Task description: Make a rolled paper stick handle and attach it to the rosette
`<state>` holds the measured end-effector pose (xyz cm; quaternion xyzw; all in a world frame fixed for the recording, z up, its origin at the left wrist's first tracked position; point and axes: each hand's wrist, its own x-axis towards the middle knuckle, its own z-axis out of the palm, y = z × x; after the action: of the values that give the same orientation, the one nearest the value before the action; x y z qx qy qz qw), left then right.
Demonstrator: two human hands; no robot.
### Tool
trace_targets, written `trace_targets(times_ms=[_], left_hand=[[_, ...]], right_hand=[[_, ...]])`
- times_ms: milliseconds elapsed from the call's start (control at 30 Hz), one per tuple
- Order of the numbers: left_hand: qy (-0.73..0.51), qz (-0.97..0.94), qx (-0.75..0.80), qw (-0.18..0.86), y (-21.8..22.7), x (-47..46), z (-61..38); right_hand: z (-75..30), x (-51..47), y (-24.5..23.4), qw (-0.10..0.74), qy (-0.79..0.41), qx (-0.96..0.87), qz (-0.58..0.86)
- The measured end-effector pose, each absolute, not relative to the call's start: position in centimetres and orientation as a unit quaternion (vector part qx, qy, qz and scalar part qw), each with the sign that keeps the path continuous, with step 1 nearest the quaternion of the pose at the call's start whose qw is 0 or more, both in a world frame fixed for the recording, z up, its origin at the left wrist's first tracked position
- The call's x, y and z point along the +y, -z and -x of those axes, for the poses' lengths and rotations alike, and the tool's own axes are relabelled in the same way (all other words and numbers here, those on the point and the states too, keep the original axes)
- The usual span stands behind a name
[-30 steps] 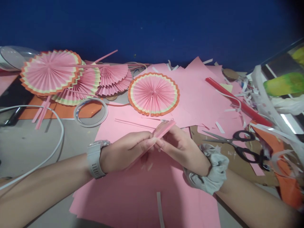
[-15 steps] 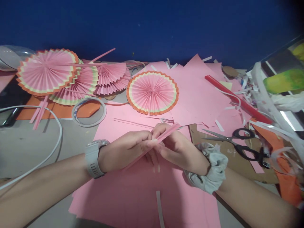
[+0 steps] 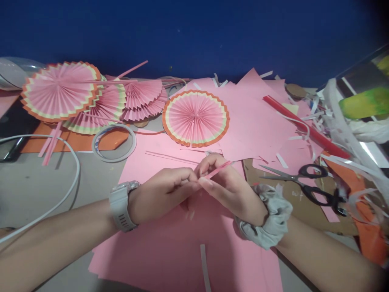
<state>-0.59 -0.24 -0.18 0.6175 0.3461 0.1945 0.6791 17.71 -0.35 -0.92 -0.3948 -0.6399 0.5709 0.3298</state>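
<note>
A narrow folded pink paper strip (image 3: pixel 219 169) is pinched between my two hands over the pink paper sheets (image 3: pixel 170 247). My left hand (image 3: pixel 167 192) closes on it from the left, thumb against the fingers; the strip's lower part is hidden there. From the right, my right hand (image 3: pixel 227 188) grips it between thumb and fingertips, and one end sticks out up and to the right. Just beyond the hands lies a round pleated paper fan (image 3: pixel 196 119), pink with yellow and orange rims. A white strip (image 3: pixel 204 265) rests on the sheets nearer me.
More pleated fans (image 3: pixel 60 91) with pink sticks pile up at the left. A tape roll (image 3: pixel 114 143) and a white cable (image 3: pixel 75 162) lie on the grey table. Scissors (image 3: pixel 296 178) rest on cardboard (image 3: pixel 273 198) at the right, near a red stick (image 3: pixel 304 125) and paper scraps.
The strip has turned in my fingers and now looks narrower. My right thumb has shifted up onto it, and the length that showed below my left hand is no longer visible.
</note>
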Motion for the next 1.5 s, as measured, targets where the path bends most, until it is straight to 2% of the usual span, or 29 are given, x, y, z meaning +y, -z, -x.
trace_targets(times_ms=[133, 300, 500, 933, 1300, 1367, 1500], left_hand=[[-0.198, -0.633, 0.363, 0.655, 0.1, -0.2, 0.6], [-0.192, -0.53, 0.373, 0.737, 0.1, 0.1, 0.6], [-0.185, -0.566, 0.373, 0.712, -0.2, 0.0, 0.5], [-0.179, -0.537, 0.37, 0.737, 0.1, 0.2, 0.5], [-0.172, -0.569, 0.374, 0.711, 0.3, 0.0, 0.5], [-0.179, -0.562, 0.379, 0.713, 0.3, -0.1, 0.5], [-0.193, -0.536, 0.385, 0.726, 0.2, -0.1, 0.3]], right_hand=[[-17.6, -0.2, 0.5, 0.336, -0.563, -0.641, 0.399], [-17.7, -0.1, 0.4, 0.369, -0.615, -0.592, 0.368], [-17.6, -0.2, 0.2, 0.384, -0.613, -0.6, 0.343], [-18.2, -0.1, 1.3, 0.452, -0.583, -0.521, 0.429], [-17.4, 0.3, 1.0, 0.593, -0.586, -0.375, 0.405], [-17.3, 0.1, 0.9, 0.573, -0.61, -0.379, 0.394], [-17.3, -0.4, 0.7, 0.465, -0.585, -0.512, 0.424]])
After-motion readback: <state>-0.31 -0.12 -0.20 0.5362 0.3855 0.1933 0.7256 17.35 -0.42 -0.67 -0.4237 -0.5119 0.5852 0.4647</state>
